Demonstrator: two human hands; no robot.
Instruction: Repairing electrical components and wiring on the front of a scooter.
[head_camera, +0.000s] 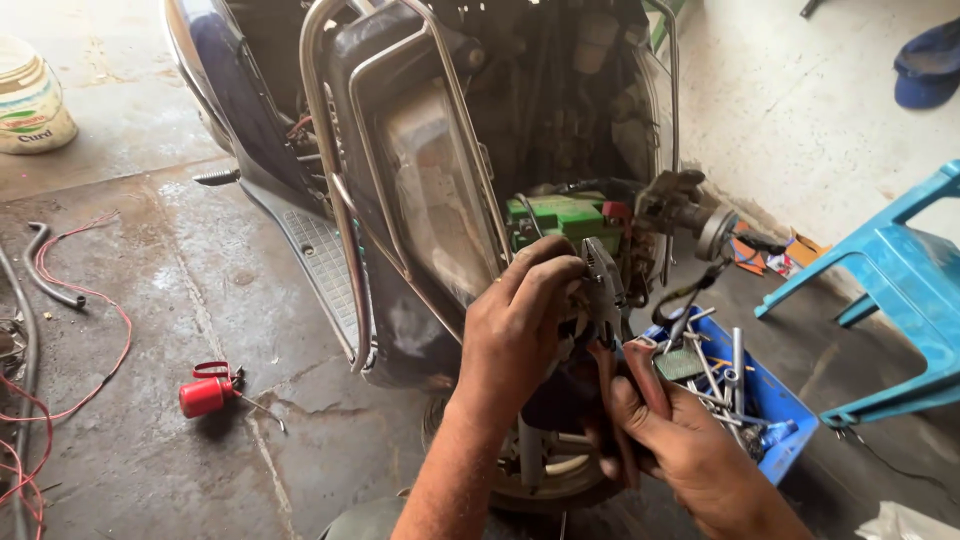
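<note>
Here: pliers (603, 290) at scooter (420, 190) front, cramped between chrome guard (345, 200) and tool tray (775, 400).
Right hand (680, 440) wrapped round red handles, left hand (520, 320) pinching at grey jaws; open floor (150, 300) leftward.

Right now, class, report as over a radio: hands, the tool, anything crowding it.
Right hand grips the pliers by their handles. Left hand pinches at the pliers' head, beside the green battery. Scooter wiring crowds close; blue tool tray below.

Pliers (603, 285): dull grey metal jaws, red plastic-coated handles. Scooter guard rail (330, 150): glossy chromed metal tubing. Body panel (215, 60): glossy dark blue plastic. Stool (900, 280): smooth blue plastic. Floor (150, 440): rough, stained concrete.
</note>
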